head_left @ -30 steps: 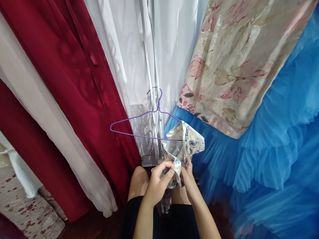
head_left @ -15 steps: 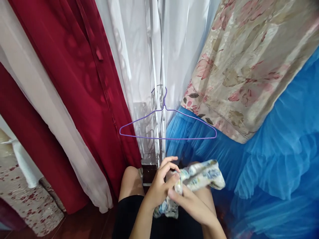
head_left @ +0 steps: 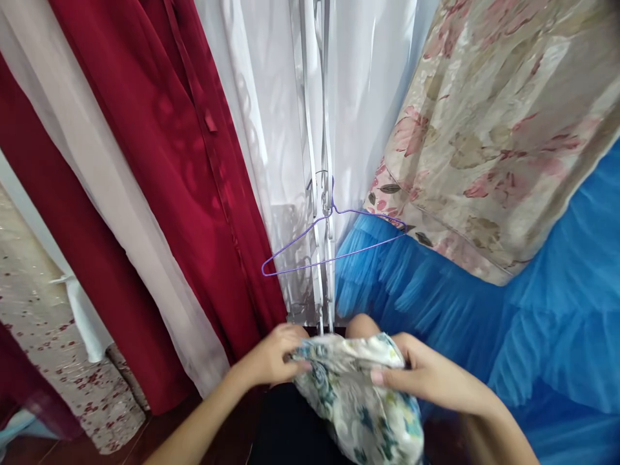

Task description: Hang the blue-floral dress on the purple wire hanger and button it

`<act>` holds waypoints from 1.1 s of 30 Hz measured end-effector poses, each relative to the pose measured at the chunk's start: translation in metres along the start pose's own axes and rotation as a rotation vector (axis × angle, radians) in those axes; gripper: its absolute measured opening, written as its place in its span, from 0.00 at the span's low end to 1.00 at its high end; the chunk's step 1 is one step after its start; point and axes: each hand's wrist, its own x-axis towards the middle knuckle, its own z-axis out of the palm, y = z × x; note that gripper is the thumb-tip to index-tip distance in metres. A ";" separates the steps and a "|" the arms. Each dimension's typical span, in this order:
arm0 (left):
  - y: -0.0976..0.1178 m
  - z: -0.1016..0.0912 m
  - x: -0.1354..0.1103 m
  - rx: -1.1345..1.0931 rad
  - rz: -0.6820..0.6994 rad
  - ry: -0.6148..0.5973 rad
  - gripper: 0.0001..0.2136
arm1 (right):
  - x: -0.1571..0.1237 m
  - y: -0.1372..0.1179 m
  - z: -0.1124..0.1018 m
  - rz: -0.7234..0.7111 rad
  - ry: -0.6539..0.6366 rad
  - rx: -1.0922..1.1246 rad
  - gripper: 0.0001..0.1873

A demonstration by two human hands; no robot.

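A white garment with a blue, green and yellow floral print [head_left: 358, 400] lies spread above my lap, its lower part hanging down. My left hand [head_left: 278, 355] pinches its upper left edge between thumb and fingers. On the other side my right hand [head_left: 416, 371] grips the upper right edge, thumb on the front and fingers behind the cloth. What kind of garment it is, I cannot tell. Beyond it a bare purple wire hanger [head_left: 334, 255] hangs, turned at an angle, on a white metal rack [head_left: 317, 194].
Dark red drapes [head_left: 194, 213] and pale sheer cloth hang at left. White cloth [head_left: 372, 84] hangs behind the rack. A beige floral dress [head_left: 484, 148] and blue ruffled tulle [head_left: 547, 310] fill the right side. My knees are under the garment.
My hands have moved apart, and the bunched garment is now spread between them. The hanger has swivelled, and the view has shifted slightly left.
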 end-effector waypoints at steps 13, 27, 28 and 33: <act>0.020 -0.134 0.016 0.855 0.020 0.386 0.14 | 0.123 -0.018 -0.087 -0.326 0.510 -0.512 0.30; 0.023 -0.122 0.010 0.899 0.027 0.494 0.17 | 0.136 0.019 -0.075 -0.300 0.492 -0.745 0.19; 0.022 -0.122 0.007 0.899 0.030 0.513 0.17 | 0.134 0.018 -0.073 -0.303 0.491 -0.749 0.18; 0.027 -0.118 0.003 0.832 0.076 0.604 0.18 | 0.128 0.015 -0.061 -0.276 0.506 -0.780 0.14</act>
